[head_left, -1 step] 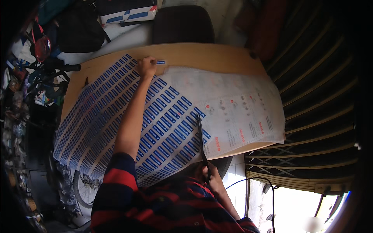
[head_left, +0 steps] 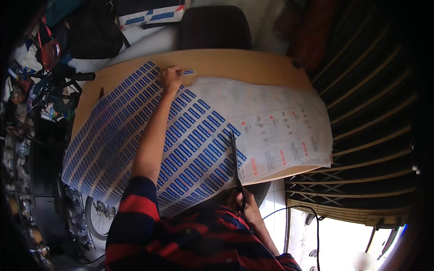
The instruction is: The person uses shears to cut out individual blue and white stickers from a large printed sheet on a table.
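A large sheet of blue rectangular labels (head_left: 135,135) lies across the wooden table (head_left: 253,61). My left hand (head_left: 171,79) reaches out to the sheet's far edge, fingers closed, and a small blue strip (head_left: 186,72) sticks out from them. My right hand (head_left: 244,203) is close to my body at the table's near edge. It grips the handles of dark scissors (head_left: 235,158), whose blades point away from me over the label sheet. A pale sheet with red and grey print (head_left: 280,126) overlaps the labels on the right.
A dark chair back (head_left: 213,27) stands beyond the table. Bags and clutter (head_left: 86,27) fill the far left, and a bicycle wheel (head_left: 97,217) is below the table's left side. A metal folding grille (head_left: 361,135) runs along the right.
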